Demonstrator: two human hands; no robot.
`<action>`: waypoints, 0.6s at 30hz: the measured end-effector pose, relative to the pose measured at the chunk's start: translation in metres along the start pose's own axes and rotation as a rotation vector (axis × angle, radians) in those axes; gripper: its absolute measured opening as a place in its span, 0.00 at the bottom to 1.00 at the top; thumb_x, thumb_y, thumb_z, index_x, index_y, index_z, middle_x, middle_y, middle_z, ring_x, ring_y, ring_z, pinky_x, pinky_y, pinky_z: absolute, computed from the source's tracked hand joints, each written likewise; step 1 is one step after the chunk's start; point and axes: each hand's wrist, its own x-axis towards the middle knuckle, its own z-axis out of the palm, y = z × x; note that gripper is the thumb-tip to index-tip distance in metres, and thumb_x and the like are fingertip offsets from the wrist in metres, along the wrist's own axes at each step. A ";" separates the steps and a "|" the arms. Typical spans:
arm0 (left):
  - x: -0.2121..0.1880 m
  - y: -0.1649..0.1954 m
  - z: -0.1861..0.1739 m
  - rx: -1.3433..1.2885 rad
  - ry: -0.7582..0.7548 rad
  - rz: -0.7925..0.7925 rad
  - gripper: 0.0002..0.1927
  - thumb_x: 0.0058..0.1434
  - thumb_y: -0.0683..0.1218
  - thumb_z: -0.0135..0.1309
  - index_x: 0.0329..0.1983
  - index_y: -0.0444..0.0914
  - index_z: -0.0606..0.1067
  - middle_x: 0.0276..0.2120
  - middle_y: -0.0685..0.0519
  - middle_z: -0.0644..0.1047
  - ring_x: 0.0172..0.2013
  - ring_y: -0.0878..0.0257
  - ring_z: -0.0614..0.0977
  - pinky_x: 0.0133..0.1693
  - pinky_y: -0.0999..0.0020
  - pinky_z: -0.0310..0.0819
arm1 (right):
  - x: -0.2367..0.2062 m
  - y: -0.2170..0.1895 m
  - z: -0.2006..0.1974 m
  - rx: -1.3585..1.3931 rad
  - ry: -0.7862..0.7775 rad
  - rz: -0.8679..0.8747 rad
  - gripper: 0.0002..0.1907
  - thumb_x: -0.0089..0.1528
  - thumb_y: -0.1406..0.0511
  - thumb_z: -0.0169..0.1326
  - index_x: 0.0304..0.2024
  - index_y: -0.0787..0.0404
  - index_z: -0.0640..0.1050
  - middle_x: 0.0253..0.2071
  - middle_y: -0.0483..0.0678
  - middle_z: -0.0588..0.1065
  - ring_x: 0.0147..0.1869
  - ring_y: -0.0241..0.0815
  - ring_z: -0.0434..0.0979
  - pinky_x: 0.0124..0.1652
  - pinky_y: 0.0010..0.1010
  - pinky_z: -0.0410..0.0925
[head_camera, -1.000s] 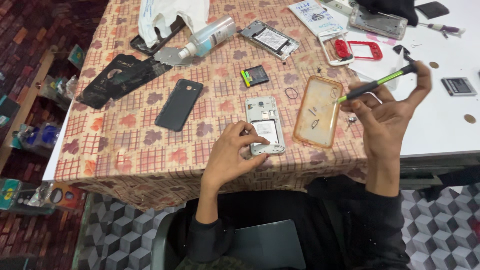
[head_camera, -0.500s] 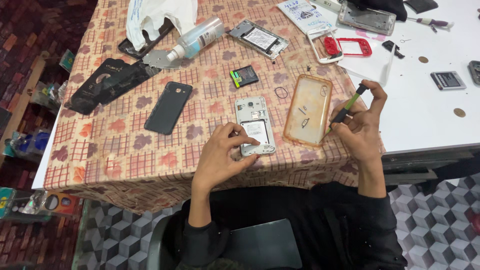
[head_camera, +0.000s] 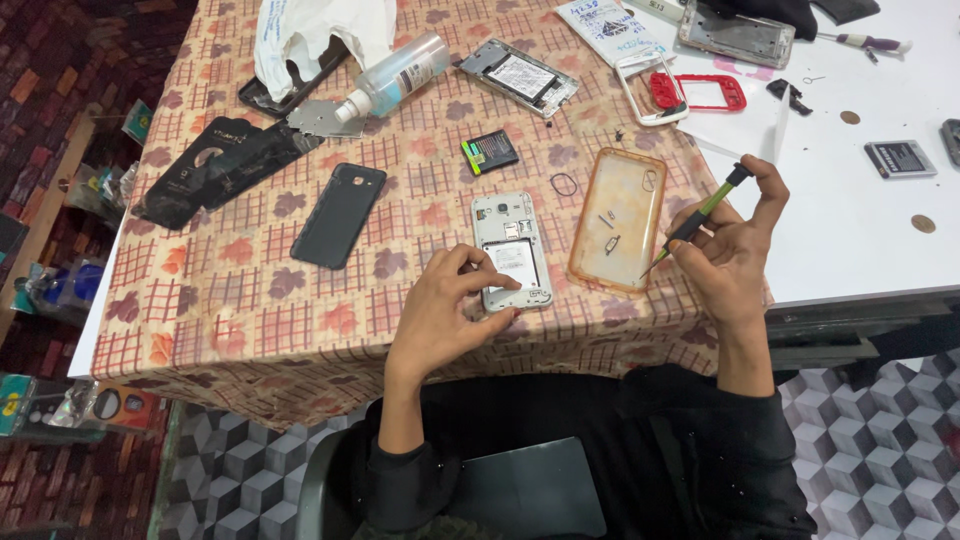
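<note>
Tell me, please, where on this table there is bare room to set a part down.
The tablecloth is bare between the black back cover and the table's near edge. The white surface is bare below the loose battery. It is crowded around the opened phone, orange case, left hand and right hand.

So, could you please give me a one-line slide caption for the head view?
Left hand steadies an opened phone on a patterned tablecloth while the right hand holds a green screwdriver.

A checked floral tablecloth (head_camera: 250, 320) is covering the table toward eleven o'clock, a white tabletop (head_camera: 860, 230) is lying at two, and grey cube-patterned floor tiles (head_camera: 880, 450) are showing at four.
</note>
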 end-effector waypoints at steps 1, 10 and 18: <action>0.000 0.000 0.000 -0.001 0.002 0.001 0.17 0.48 0.55 0.67 0.41 0.48 0.86 0.43 0.54 0.75 0.47 0.56 0.75 0.48 0.60 0.73 | 0.000 0.001 0.000 -0.001 0.002 -0.001 0.46 0.62 0.80 0.50 0.75 0.48 0.45 0.44 0.56 0.73 0.43 0.38 0.77 0.41 0.31 0.79; 0.000 -0.003 0.004 0.013 -0.017 -0.011 0.17 0.49 0.56 0.66 0.41 0.48 0.86 0.43 0.55 0.76 0.48 0.56 0.75 0.49 0.59 0.73 | 0.001 0.005 -0.002 -0.078 -0.097 -0.048 0.46 0.64 0.81 0.54 0.75 0.49 0.48 0.46 0.57 0.73 0.47 0.39 0.77 0.47 0.30 0.76; 0.000 -0.001 0.003 0.017 -0.018 -0.027 0.17 0.48 0.56 0.67 0.41 0.48 0.86 0.43 0.54 0.76 0.48 0.56 0.75 0.48 0.59 0.73 | -0.001 0.002 -0.001 0.015 -0.016 0.004 0.48 0.63 0.80 0.54 0.76 0.49 0.45 0.46 0.56 0.73 0.46 0.38 0.77 0.44 0.32 0.80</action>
